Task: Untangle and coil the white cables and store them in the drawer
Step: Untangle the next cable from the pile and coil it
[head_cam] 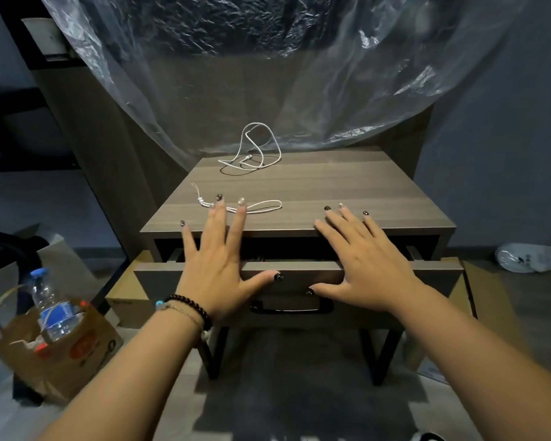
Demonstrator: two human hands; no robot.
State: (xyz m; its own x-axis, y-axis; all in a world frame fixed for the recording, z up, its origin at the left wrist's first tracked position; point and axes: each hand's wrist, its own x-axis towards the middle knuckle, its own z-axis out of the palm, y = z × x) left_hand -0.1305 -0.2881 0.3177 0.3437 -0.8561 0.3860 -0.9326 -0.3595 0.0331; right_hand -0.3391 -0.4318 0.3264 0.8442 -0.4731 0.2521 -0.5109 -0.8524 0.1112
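Both forearms reaching forward from bottom edge; beaded bracelet [190, 308] on left wrist. Left hand [215, 265] spread flat, fingers straight and splayed, gripping nothing; fingertips over front edge of bench [347, 189], two of them at or over white lanyard cord [261, 206], contact not certain. Right hand [368, 265] likewise flat and spread, holding nothing, fingertips over bench front edge, thumb lying across drawer [299, 272] front. Drawer partly pulled out beneath bench top, black handle [291, 307] below both thumbs; interior dark, contents not discernible. White cable [255, 151] lying loose and uncoiled at rear of bench top, one loop standing up, ends trailing on surface, well apart from both hands. Lanyard cord stretched along near edge, small loop at left end. Clear plastic sheeting [268, 58] hanging behind bench. Paper bag [61, 354] on floor at left, water bottle [53, 307] upright inside.
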